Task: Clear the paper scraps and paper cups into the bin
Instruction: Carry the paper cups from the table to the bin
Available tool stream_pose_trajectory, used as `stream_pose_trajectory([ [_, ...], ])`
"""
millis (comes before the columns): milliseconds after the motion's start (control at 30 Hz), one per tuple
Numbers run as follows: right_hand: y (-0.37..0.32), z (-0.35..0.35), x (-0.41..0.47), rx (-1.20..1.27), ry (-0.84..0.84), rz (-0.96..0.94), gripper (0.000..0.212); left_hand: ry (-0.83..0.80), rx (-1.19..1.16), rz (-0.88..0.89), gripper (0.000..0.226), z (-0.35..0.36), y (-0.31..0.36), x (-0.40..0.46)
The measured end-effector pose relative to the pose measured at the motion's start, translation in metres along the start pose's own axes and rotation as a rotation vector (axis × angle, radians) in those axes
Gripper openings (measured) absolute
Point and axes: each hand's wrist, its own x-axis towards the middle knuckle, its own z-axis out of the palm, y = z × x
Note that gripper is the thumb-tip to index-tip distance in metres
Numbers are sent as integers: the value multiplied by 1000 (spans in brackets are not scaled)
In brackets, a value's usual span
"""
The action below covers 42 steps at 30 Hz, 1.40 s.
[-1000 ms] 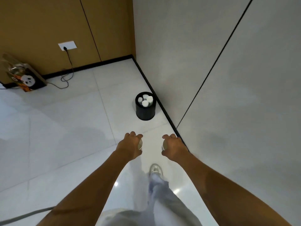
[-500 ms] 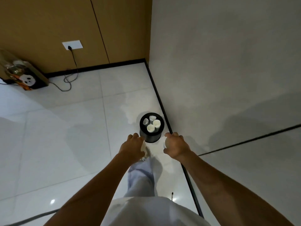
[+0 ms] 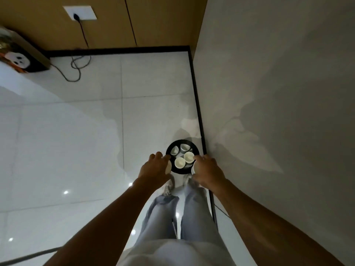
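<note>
Looking straight down now, and the black bin [image 3: 182,170] sits on the pale tiled floor [image 3: 76,141], tight beside the dark skirting strip [image 3: 197,104] at the foot of the grey wall [image 3: 278,73]. Inside the bin, four white paper cups [image 3: 180,162] are in view: one at about 6 o'clock, one at 3 o'clock, one at 12 and one tipped over at 9.

Left hand [image 3: 155,168] is at the bin's 9 o'clock edge, fingers curled around a white cup [image 3: 169,167] of which only a sliver peeks out by the thumb. Right hand [image 3: 207,170] is at the 4 o'clock edge, closed round another white cup [image 3: 193,167], its rim just showing at the inner side of the palm. Both hands hang above the bin's rim; whether they touch it, I cannot tell.

Below the hands, two legs in light trousers [image 3: 184,214] and a pale shoe [image 3: 169,186] stand at the bin's 6 o'clock side.

Away at 11 o'clock, a white wall socket [image 3: 80,12] on the brown panelling has a plug in it, and its dark cord [image 3: 76,64] loops down onto the floor. At 10 o'clock, a dark box with a white panda face [image 3: 18,60] rests against the wall.
</note>
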Motion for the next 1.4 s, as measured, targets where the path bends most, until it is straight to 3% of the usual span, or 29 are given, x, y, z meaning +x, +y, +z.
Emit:
stream_pose_trajectory([
  [200,38,33,114,13,11,-92,61,47,-147,-89,65,65,-7,94],
  [533,109,150,284,-71,-10,-182,68,40,-129,-97,71,228,-25,240],
  [867,136,225,353,-208,-151,-280,60,-77,-31,-133,72,328,-52,301],
  [1167,142,246,370,-318,-165,-310,64,-102,-83,-141,81,354,-53,314],
  [1400,114,182,305,-341,-159,-309,66,-17,-148,-232,66,274,-51,234],
])
